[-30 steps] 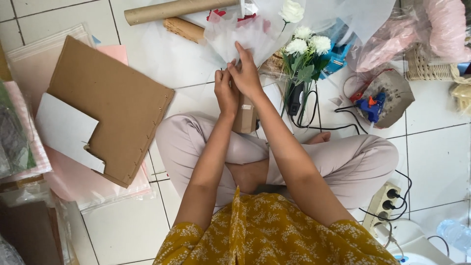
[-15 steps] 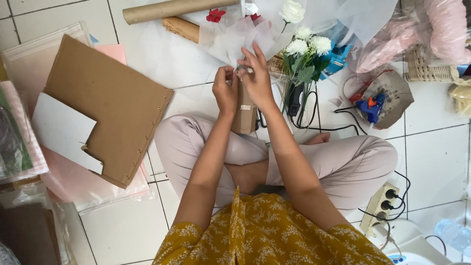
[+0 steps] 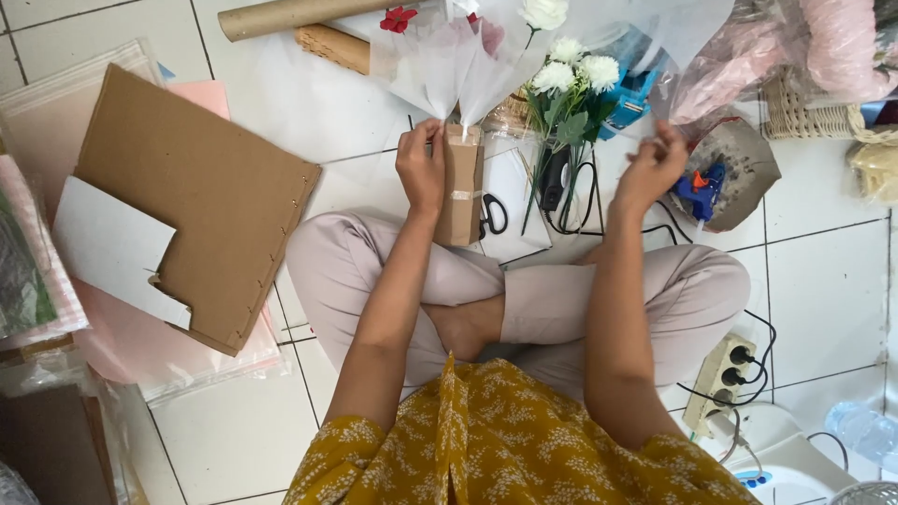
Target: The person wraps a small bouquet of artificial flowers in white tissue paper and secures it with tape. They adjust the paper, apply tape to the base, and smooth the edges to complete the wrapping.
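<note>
Since the earlier frame, right hand (image 3: 652, 166) has swung off the one brown paper-wrapped bouquet (image 3: 461, 182), fingers pinched together. Left hand (image 3: 422, 168) grips it upright over the lap. Two cardboard tubes (image 3: 290, 16) lie beyond.

Cut off by the top edge: the white paper wrap (image 3: 449, 70) above the brown cardboard sleeve (image 3: 461, 182), the red flowers (image 3: 398, 18) inside it, and the long cardboard tube (image 3: 290, 16). Hidden behind the sleeve: the fingertips of the left hand (image 3: 421, 168); blurred at the right hand (image 3: 650, 168), so whatever the fingers (image 3: 672, 140) pinch cannot be told. Cropped at the right and bottom edges: the wicker basket (image 3: 804, 112), the plastic bottle (image 3: 865, 430) and the white appliance (image 3: 781, 463); half covered by the sleeve, the black-handled scissors (image 3: 493, 215).
</note>
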